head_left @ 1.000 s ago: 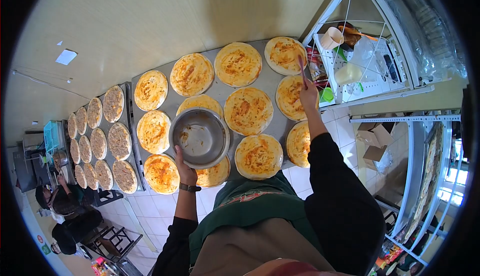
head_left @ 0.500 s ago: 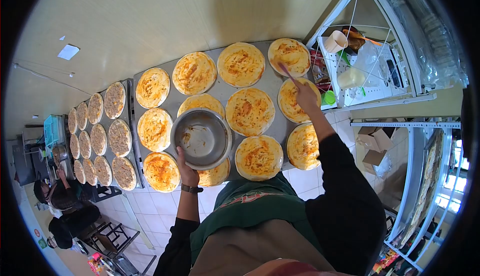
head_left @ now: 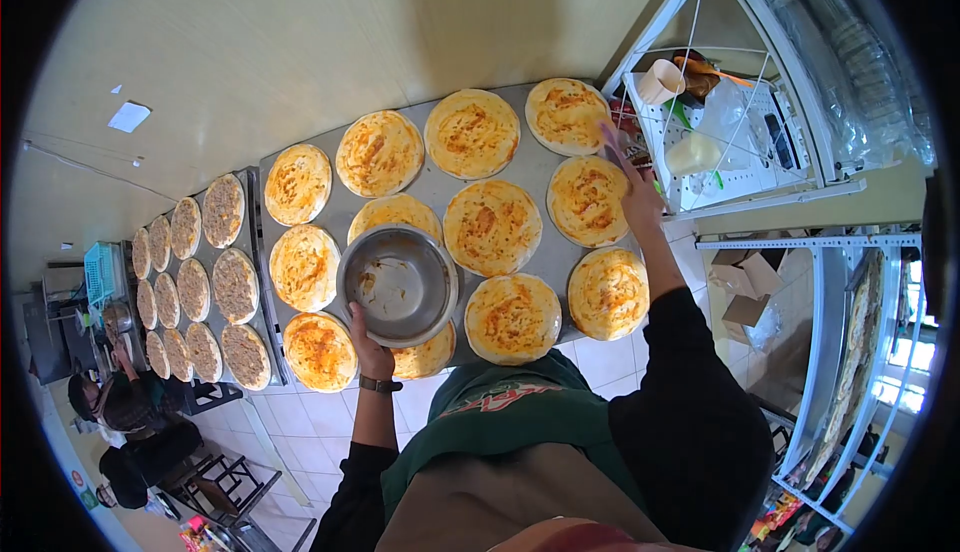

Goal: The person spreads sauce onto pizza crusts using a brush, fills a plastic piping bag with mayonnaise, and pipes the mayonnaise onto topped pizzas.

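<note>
Several round flatbreads with orange sauce, one of them a flatbread (head_left: 492, 227) near the middle, lie in rows on a grey metal table (head_left: 412, 180). My left hand (head_left: 370, 349) grips the rim of a steel bowl (head_left: 398, 284), which is held over the flatbreads and partly hides two of them; sauce smears show inside it. My right hand (head_left: 640, 197) is closed on the handle of a pinkish spatula (head_left: 615, 150). Its tip is at the right edge of the far-right flatbread (head_left: 567, 116).
A second table to the left carries several brown-topped flatbreads (head_left: 236, 285). At the right stands a white wire rack (head_left: 760, 187) with a cup (head_left: 661, 82) and bags. Co-workers (head_left: 150, 452) are at the lower left. Cardboard boxes (head_left: 745, 287) lie below the rack.
My right hand and the spatula have moved right, towards the outer edge of the far-right flatbread. The bowl stays nearly in place in my left hand.
</note>
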Available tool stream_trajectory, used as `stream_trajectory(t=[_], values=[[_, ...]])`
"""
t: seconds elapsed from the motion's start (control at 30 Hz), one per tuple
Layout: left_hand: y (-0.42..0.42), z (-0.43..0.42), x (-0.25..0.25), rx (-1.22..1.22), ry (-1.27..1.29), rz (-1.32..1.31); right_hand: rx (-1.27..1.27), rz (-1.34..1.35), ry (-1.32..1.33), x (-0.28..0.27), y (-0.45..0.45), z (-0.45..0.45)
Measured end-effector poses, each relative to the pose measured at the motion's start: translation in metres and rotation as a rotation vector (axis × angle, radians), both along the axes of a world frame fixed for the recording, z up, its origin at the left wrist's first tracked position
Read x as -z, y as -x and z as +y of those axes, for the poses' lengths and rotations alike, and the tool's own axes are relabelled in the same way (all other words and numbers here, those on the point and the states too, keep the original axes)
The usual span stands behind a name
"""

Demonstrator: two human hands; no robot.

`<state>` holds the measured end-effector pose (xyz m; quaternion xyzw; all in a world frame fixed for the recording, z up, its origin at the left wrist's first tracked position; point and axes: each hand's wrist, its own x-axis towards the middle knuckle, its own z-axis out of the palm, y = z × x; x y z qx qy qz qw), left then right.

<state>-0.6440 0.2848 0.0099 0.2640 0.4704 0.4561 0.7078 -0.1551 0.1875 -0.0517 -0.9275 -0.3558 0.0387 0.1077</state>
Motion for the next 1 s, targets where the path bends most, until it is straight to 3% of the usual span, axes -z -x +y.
stream_trajectory(t=[0.07, 0.13, 0.23, 0.33, 0.4, 0.5, 0.57, 0.6, 0.67, 0.8, 0.9, 1.0], values=[[0.001, -0.001, 0.008, -0.012, 0.022, 0.016, -0.059, 0.063, -0.041, -0.02, 0.006, 0.038], [-0.002, -0.002, 0.008, -0.034, 0.035, 0.031, -0.136, -0.066, -0.055, -0.001, -0.013, 0.075], [-0.004, -0.004, 0.004, -0.014, 0.028, 0.027, -0.041, -0.075, 0.015, 0.013, -0.036, 0.106], [-0.005, -0.004, 0.006, 0.003, 0.038, 0.022, 0.017, 0.035, -0.05, -0.015, -0.015, 0.076], [-0.004, -0.005, 0.007, -0.001, 0.057, 0.025, 0.131, 0.113, 0.046, 0.001, 0.0, 0.043], [-0.004, -0.001, 0.008, 0.023, 0.026, 0.007, 0.09, 0.122, 0.073, -0.007, 0.045, 0.004], [-0.004, 0.001, 0.008, 0.03, 0.026, 0.009, -0.113, 0.245, -0.103, -0.005, 0.058, -0.008], [-0.005, 0.002, 0.007, 0.041, 0.025, 0.013, -0.109, 0.246, -0.1, 0.002, 0.052, -0.006], [-0.008, 0.005, 0.004, 0.051, 0.023, 0.009, 0.007, 0.172, -0.369, 0.015, 0.026, 0.008], [-0.014, 0.007, 0.001, 0.042, 0.017, -0.012, 0.057, 0.164, -0.368, 0.036, 0.026, 0.008], [-0.014, 0.006, 0.003, 0.048, 0.02, -0.025, -0.069, 0.232, -0.238, 0.029, 0.07, -0.001], [-0.011, 0.006, 0.006, 0.064, 0.01, -0.009, -0.03, 0.242, -0.327, 0.009, 0.046, 0.017]])
